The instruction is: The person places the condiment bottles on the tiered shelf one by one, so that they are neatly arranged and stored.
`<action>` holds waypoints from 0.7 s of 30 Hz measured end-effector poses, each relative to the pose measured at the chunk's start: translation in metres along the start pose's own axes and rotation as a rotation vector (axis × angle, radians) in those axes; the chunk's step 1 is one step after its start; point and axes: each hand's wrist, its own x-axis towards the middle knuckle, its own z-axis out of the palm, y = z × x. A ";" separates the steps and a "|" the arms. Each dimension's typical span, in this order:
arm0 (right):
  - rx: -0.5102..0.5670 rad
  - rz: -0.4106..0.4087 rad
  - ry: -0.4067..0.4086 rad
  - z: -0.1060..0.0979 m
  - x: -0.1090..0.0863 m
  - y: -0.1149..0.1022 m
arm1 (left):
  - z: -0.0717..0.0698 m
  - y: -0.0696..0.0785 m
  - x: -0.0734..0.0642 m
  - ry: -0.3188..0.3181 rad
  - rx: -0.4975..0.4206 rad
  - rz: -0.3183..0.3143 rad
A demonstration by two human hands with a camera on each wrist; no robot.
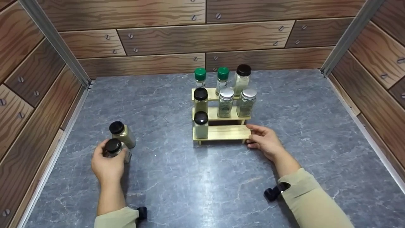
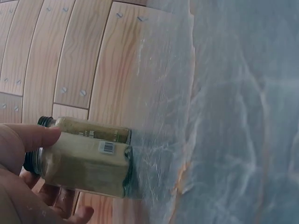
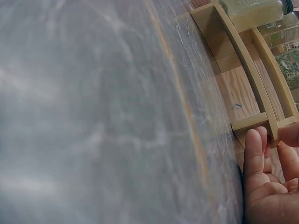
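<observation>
My left hand (image 1: 109,163) grips a black-capped spice jar (image 2: 88,170) at its neck, thumb on one side and fingers on the other. The jar stands at the left, its base at the tabletop. Right behind it is a second black-capped spice jar (image 1: 126,136). My right hand (image 1: 265,142) pinches the right end of the lowest step of a three-step wooden spice rack (image 1: 226,132). In the right wrist view its thumb and fingertips (image 3: 254,137) are at the step's corner. At that step's left end stands a black-capped jar of pale powder (image 1: 201,129).
The rack's middle step holds a black-capped jar (image 1: 201,103) and two silver-capped jars of green herbs (image 1: 225,106). On the top step are two green-capped bottles (image 1: 222,76) and a dark-capped jar (image 1: 242,80). Wood-patterned walls (image 1: 164,38) enclose the grey marbled table (image 1: 177,183).
</observation>
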 end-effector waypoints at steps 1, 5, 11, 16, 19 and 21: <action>-0.001 0.000 0.000 0.000 0.000 0.000 | 0.001 0.000 -0.001 0.008 -0.003 0.003; 0.001 0.002 0.005 0.000 -0.001 0.000 | 0.004 0.000 -0.006 0.016 0.007 0.014; -0.003 -0.003 0.019 0.000 0.000 0.000 | 0.003 -0.002 -0.009 -0.091 0.078 0.056; -0.010 0.007 0.019 0.000 -0.001 0.002 | -0.002 -0.008 -0.009 -0.159 0.085 0.057; -0.006 0.000 0.016 0.000 -0.001 0.001 | -0.004 -0.010 -0.009 -0.169 0.071 0.049; -0.004 0.000 0.014 0.000 -0.001 0.001 | -0.004 -0.011 -0.010 -0.168 0.065 0.045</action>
